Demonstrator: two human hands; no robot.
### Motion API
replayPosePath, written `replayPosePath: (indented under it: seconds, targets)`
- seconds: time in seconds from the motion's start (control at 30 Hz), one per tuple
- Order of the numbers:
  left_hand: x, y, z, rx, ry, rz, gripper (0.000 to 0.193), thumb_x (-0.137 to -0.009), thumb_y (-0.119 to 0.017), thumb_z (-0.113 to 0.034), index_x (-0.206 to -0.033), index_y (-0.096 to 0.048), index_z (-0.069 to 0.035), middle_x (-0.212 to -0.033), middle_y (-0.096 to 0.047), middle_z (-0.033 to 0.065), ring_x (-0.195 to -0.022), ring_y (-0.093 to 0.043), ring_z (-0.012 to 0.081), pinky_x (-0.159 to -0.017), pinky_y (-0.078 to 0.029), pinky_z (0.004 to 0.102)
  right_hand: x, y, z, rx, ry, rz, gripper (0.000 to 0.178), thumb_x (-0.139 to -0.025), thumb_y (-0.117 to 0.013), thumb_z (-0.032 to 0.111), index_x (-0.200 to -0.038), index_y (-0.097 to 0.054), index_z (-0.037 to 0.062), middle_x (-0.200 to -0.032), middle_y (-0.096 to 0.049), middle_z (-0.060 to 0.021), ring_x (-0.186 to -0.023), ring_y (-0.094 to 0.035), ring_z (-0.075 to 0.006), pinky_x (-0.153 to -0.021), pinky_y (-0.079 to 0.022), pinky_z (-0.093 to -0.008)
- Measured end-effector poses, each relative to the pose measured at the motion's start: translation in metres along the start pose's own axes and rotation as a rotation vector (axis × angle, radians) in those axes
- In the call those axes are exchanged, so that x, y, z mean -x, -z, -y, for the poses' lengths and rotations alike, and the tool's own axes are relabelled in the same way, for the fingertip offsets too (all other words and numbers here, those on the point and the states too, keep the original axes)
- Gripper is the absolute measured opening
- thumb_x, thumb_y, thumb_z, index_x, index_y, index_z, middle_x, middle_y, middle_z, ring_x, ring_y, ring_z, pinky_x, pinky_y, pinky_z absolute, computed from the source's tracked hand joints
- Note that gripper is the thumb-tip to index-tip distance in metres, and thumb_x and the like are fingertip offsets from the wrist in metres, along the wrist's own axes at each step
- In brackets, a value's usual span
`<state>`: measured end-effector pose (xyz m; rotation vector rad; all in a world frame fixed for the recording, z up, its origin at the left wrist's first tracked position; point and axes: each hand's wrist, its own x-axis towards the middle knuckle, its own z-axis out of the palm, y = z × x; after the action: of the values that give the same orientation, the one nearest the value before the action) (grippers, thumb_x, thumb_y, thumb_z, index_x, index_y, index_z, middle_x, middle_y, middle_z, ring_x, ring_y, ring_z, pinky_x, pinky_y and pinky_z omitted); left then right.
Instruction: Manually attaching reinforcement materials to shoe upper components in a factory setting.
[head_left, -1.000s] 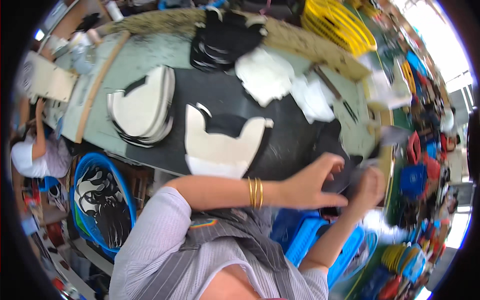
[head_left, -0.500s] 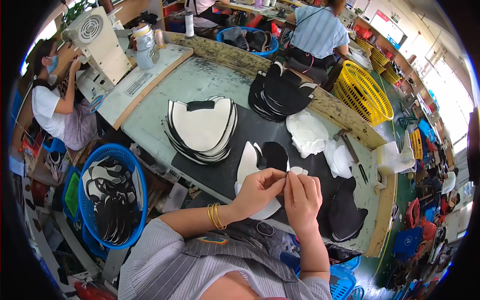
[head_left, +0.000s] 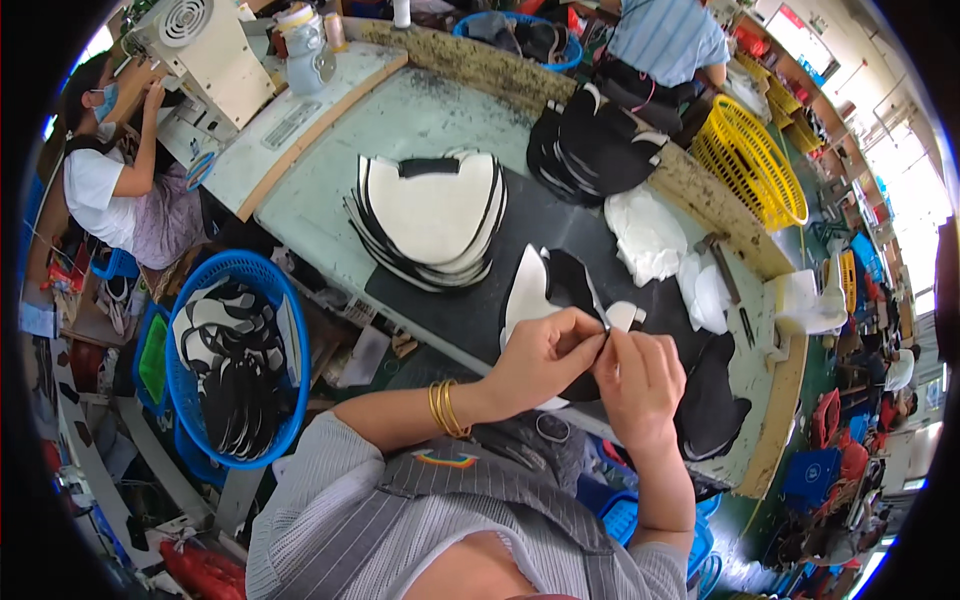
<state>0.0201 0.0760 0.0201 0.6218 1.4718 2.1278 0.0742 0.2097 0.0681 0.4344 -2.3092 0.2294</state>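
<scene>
Both hands meet over the near edge of the workbench, fingers pinched together. My left hand, with gold bangles on its wrist, grips the edge of a black-and-white cut shoe piece. My right hand pinches the same edge just beside it, fingertips almost touching the left ones. The piece's white and black sides fan out beyond the fingers; its lower part is hidden behind the hands. A stack of white pieces with black edges lies beyond my left hand, and black pieces lie right of my right hand.
Farther back sit more black pieces, crumpled white sheets and a hammer. A raised wooden ledge borders the bench. A blue basket of cut pieces stands left. A co-worker sits by a sewing machine.
The view has shifted, so the bench things sit farther right and mostly higher in the picture. Both hands still pinch the piece's edge, their fingertips slightly rearranged.
</scene>
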Motion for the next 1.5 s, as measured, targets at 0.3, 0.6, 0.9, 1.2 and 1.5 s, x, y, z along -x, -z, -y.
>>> replayPosePath:
  seconds: [0.3,0.6,0.9,1.2,1.5]
  targets:
    - [-0.005,-0.014,-0.008,0.319,-0.062,0.088,0.016,-0.089,-0.061,-0.008,-0.095,-0.049,0.0,-0.092,-0.055,0.0041,-0.086,-0.061,0.0122,-0.071,-0.056,0.026,0.009,0.008,0.01,-0.655,-0.563,-0.07,0.014,-0.07,-0.067,-0.009,-0.081,-0.062,-0.001,-0.073,-0.057,-0.0056,-0.061,-0.053,-0.009,-0.055,-0.041,-0.0206]
    - [-0.008,-0.017,0.004,-0.195,-0.281,-0.089,0.019,-0.081,-0.067,-0.005,-0.074,-0.05,0.001,-0.072,-0.053,0.0026,-0.054,-0.049,0.0044,-0.046,-0.04,0.0192,0.012,0.004,0.01,-0.822,-0.883,-0.067,0.005,-0.085,-0.059,-0.002,-0.09,-0.057,-0.0001,-0.075,-0.056,-0.003,-0.063,-0.051,-0.0068,-0.058,-0.042,-0.0199]
    - [-0.004,-0.019,0.008,-0.646,-0.611,-0.081,0.015,-0.084,-0.066,-0.013,-0.08,-0.055,-0.004,-0.07,-0.054,-0.0014,-0.07,-0.058,0.0054,-0.06,-0.047,0.0216,0.021,0.018,-0.029,-0.45,-1.017,-0.079,0.01,-0.095,-0.05,0.01,-0.091,-0.051,0.0012,-0.073,-0.053,-0.0052,-0.058,-0.046,-0.0095,-0.053,-0.039,-0.024]
    - [-0.003,-0.025,0.026,0.621,0.265,-0.218,0.006,-0.095,-0.053,-0.017,-0.095,-0.055,-0.011,-0.083,-0.057,-0.0044,-0.07,-0.052,0.003,-0.063,-0.044,0.0188,0.042,-0.05,0.031,-0.264,-0.615,-0.2,0.008,-0.088,-0.059,0.009,-0.092,-0.054,0.0042,-0.066,-0.055,-0.0131,-0.054,-0.056,-0.0254,-0.048,-0.043,-0.0349]
    - [0.01,-0.03,0.037,-0.175,0.183,-0.077,0.019,-0.095,-0.056,-0.018,-0.098,-0.061,0.0,-0.073,-0.051,-0.0073,-0.065,-0.038,-0.0011,-0.056,-0.032,0.0155,0.117,0.018,0.033,-0.544,-1.282,-0.312,0.011,-0.099,-0.043,0.01,-0.096,-0.052,0.0029,-0.056,-0.036,0.0069,-0.046,-0.03,0.0009,-0.042,-0.02,-0.0181]
